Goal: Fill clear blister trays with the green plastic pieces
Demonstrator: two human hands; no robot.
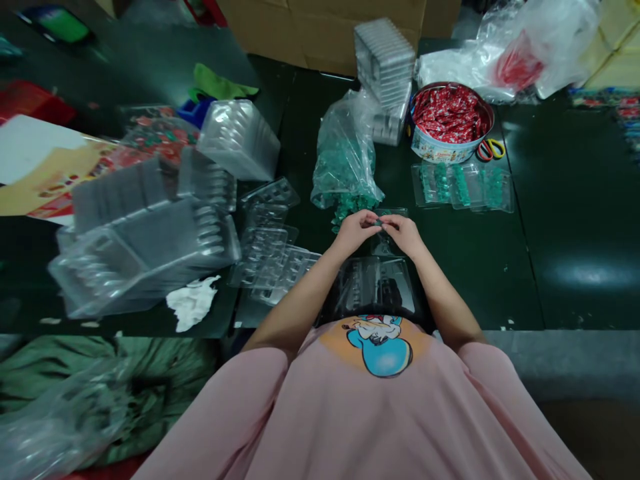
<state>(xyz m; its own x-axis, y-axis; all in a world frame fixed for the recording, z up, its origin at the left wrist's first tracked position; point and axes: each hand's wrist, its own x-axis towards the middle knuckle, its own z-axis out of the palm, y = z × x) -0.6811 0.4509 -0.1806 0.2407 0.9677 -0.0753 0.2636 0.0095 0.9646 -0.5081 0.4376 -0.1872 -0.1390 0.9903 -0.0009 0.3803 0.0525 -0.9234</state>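
Note:
My left hand (pixel 356 230) and my right hand (pixel 401 232) meet at the table's middle, fingertips pinched together on a small green piece (pixel 379 223); its exact shape is too small to tell. Just beyond my left hand, a clear plastic bag (pixel 346 147) spills a heap of translucent green pieces (pixel 350 205). Under and in front of my hands lies a clear plastic tray (pixel 384 247), partly hidden. Nearer my body are more clear trays (pixel 375 283). To the right, filled clear trays (pixel 463 187) hold rows of green pieces.
A round tin (pixel 445 152) of red-wrapped items stands back right, with scissors (pixel 490 149) beside it. Stacked clear trays (pixel 384 63) rise behind the bag. More tray stacks (pixel 145 247) and loose trays (pixel 270 257) occupy the left. A cardboard box (pixel 325 33) closes off the back.

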